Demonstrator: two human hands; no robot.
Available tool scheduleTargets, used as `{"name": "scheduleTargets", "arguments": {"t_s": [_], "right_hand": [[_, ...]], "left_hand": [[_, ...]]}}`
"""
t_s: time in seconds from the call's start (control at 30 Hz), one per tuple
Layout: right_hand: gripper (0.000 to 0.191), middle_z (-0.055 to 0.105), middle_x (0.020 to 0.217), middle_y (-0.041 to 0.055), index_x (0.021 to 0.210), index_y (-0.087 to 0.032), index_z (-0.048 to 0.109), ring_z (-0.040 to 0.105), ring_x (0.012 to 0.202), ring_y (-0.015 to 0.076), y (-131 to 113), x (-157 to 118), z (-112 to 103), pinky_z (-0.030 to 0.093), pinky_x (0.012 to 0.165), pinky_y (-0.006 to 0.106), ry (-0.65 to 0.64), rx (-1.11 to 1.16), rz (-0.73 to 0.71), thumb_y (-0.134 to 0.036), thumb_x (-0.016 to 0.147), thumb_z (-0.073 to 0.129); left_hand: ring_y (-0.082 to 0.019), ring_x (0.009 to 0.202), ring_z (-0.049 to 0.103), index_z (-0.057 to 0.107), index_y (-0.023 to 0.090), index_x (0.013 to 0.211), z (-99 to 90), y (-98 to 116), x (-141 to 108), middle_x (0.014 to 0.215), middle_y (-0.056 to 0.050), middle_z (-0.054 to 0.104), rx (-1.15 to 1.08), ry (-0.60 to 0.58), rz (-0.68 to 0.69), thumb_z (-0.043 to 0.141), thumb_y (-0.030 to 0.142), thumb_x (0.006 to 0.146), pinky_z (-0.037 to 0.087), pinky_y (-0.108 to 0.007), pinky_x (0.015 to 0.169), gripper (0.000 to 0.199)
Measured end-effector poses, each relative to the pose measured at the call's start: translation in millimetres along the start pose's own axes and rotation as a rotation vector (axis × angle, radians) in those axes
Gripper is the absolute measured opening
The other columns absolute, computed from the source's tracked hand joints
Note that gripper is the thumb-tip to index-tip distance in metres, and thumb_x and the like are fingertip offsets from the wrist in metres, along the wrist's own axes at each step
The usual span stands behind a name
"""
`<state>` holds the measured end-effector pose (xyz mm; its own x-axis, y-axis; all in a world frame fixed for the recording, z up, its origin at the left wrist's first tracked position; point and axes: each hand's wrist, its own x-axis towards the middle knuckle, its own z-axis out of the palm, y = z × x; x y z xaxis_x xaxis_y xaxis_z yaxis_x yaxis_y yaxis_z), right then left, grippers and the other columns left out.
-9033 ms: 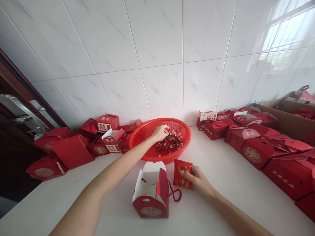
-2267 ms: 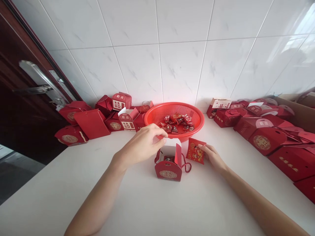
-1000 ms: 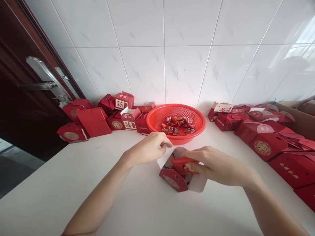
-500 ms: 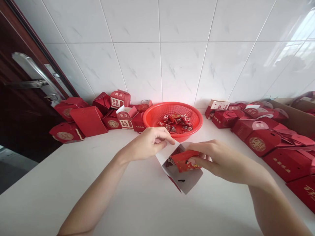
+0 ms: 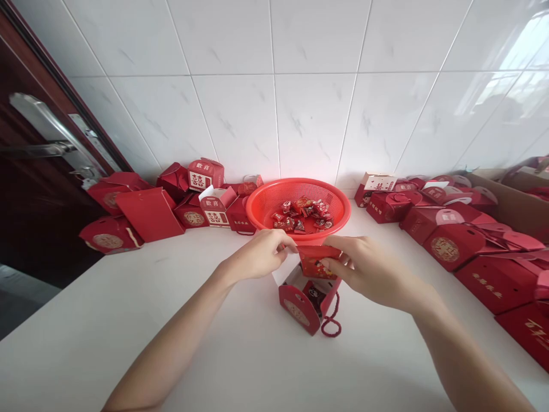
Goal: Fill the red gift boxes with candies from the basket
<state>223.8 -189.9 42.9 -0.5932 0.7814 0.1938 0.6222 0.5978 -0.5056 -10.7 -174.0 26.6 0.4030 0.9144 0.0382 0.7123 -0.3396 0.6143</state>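
An open red box (image 5: 295, 307) with a gold round emblem stands on the white table, a dark wrapped item inside and a dark red cord (image 5: 331, 328) hanging at its right. My right hand (image 5: 360, 266) pinches a red printed packet (image 5: 316, 265) over the box's opening. At the box's back left, my left hand (image 5: 268, 252) has its fingers closed near the white flap and the packet's left corner; what its fingertips grip is hidden. Just behind both hands sits a red plastic basket (image 5: 257, 200) with several wrapped candies (image 5: 302, 214).
Several red boxes (image 5: 150, 214) stand at the back left, beside a dark door with a metal handle (image 5: 47, 149). More red boxes (image 5: 463, 246) line the right side, with a cardboard carton (image 5: 510, 213) behind them. A white tiled wall (image 5: 313, 126) rises behind the table.
The box has turned and now stands with its emblem side and cord showing. The packet has been raised and moved slightly left with my right hand. The view has shifted slightly.
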Motion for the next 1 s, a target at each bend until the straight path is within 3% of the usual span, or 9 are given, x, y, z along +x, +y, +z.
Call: {"name": "scheduleTargets", "arguments": {"t_s": [0.4,0.63,0.8,1.0], "right_hand": [[0.019,0.058,0.065,-0.0024,0.089,-0.021,0.060,0.044,0.054,0.0124,-1.3,9.0,23.9,0.023,0.056,0.027,-0.166,-0.118,0.101,-0.006,0.082,0.051],[0.010,0.062,0.079,0.0007,0.093,-0.021,0.058,0.052,0.065,0.0151,-1.1,9.1,24.9,0.027,0.056,0.028,-0.232,-0.042,0.086,-0.017,0.090,0.050],[0.018,0.049,0.060,-0.0047,0.076,-0.022,0.051,0.037,0.053,0.0119,1.4,8.5,18.9,0.025,0.055,0.029,-0.231,-0.044,0.052,-0.012,0.089,0.044],[0.034,0.052,0.065,-0.0005,0.070,-0.020,0.050,0.045,0.061,0.0142,-0.3,8.5,16.8,0.026,0.057,0.031,-0.395,-0.123,-0.081,-0.024,0.101,0.038]], "left_hand": [[-0.024,0.103,0.071,0.078,0.022,0.104,-0.2,-0.3,0.6,0.111,-0.005,0.078,0.011,0.003,-0.084,0.053,0.013,0.081,0.055,-0.031,0.088,0.035],[-0.023,0.105,0.070,0.077,0.021,0.108,0.5,-1.2,0.5,0.114,-0.003,0.076,0.033,-0.006,-0.096,0.053,0.013,0.081,0.055,-0.029,0.088,0.037],[-0.022,0.102,0.070,0.077,0.022,0.109,1.3,-2.2,1.0,0.112,-0.003,0.077,0.043,-0.004,-0.086,0.052,0.012,0.081,0.054,-0.030,0.086,0.038],[-0.023,0.103,0.069,0.077,0.022,0.111,1.9,-2.8,0.9,0.115,-0.003,0.076,0.045,-0.005,-0.106,0.053,0.013,0.081,0.054,-0.031,0.088,0.040]]}}
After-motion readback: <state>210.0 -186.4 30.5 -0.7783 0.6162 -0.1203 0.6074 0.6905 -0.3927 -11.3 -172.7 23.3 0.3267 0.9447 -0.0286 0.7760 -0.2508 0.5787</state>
